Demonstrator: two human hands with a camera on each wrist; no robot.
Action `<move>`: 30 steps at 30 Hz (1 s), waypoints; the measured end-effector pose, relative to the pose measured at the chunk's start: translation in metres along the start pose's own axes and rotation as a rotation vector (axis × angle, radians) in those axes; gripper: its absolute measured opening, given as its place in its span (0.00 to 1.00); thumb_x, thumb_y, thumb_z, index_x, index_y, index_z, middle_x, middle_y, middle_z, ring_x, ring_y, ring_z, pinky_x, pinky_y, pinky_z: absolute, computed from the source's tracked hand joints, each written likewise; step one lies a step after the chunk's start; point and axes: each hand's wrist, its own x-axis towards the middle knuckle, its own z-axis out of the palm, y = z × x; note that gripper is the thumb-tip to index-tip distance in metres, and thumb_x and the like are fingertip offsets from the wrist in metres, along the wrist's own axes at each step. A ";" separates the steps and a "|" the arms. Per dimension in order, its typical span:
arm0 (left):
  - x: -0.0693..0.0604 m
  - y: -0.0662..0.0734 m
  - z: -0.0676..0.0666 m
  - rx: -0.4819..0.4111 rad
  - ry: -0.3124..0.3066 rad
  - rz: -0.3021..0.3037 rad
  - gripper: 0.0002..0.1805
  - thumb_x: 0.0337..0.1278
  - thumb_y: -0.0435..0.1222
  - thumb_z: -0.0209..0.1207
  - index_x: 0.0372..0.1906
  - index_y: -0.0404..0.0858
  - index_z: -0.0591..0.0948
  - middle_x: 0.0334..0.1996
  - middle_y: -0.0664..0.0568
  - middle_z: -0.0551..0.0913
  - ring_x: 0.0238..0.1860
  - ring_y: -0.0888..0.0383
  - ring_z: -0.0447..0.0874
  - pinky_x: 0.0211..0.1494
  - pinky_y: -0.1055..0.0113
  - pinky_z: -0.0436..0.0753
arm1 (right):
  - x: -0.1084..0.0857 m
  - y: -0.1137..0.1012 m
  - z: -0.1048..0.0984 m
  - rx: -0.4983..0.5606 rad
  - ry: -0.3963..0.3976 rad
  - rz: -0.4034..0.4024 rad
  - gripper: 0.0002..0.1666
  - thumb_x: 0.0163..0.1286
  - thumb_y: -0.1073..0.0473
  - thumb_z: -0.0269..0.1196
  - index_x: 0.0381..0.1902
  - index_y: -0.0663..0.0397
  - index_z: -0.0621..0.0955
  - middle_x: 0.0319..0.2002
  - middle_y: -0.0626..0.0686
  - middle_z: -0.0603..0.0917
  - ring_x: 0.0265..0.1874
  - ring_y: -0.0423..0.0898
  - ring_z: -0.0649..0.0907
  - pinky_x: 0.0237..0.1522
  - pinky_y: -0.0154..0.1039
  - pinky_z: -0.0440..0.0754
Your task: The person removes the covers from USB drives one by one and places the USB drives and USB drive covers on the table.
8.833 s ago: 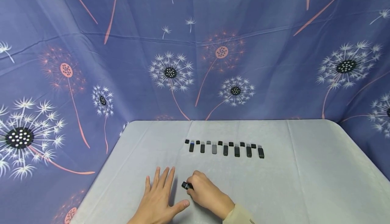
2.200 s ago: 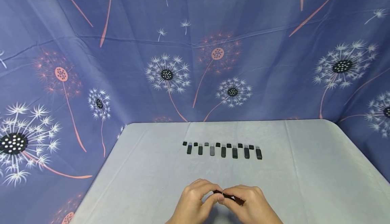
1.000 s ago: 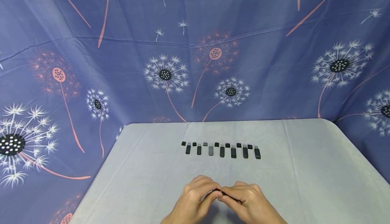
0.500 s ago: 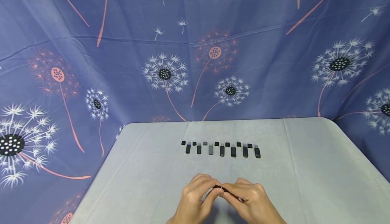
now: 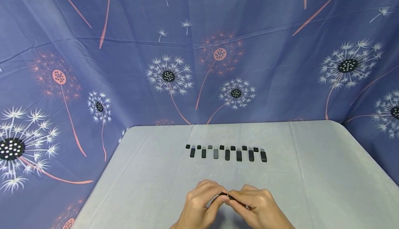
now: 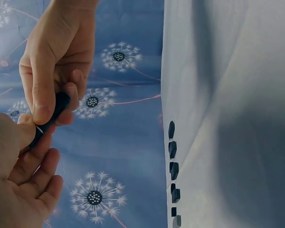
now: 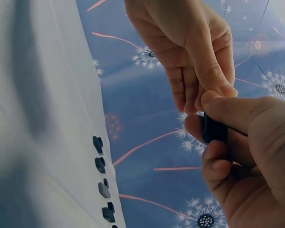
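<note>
A black USB flash drive (image 5: 232,197) is held above the near part of the table, between both hands. My left hand (image 5: 201,203) pinches its left end, the cap end, with thumb and fingers. The body at the right end is pinched by my right hand (image 5: 260,204). A thin light line shows between the two parts in the left wrist view, where the dark body (image 6: 61,103) sticks out past the right thumb. Fingers hide much of the drive. In the right wrist view its dark body (image 7: 213,129) lies across the right fingers.
Farther back on the white-covered table (image 5: 149,173) stands a row of several uncapped USB flash drives (image 5: 227,154), mostly black, one grey (image 5: 215,153). Small caps (image 5: 221,147) lie beside their upper ends. A blue dandelion-print curtain (image 5: 199,83) rises behind the table.
Earlier the left hand lay flat and the right alone held the drive. Both hands then came together on it, farther right. Over the last second they have barely moved.
</note>
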 end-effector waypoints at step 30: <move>-0.002 0.009 -0.002 -0.126 -0.062 -0.292 0.04 0.58 0.34 0.70 0.38 0.44 0.91 0.32 0.56 0.91 0.35 0.67 0.88 0.37 0.80 0.82 | -0.003 -0.002 -0.010 0.097 -0.129 0.106 0.16 0.60 0.70 0.74 0.45 0.49 0.92 0.22 0.36 0.83 0.20 0.20 0.68 0.21 0.13 0.63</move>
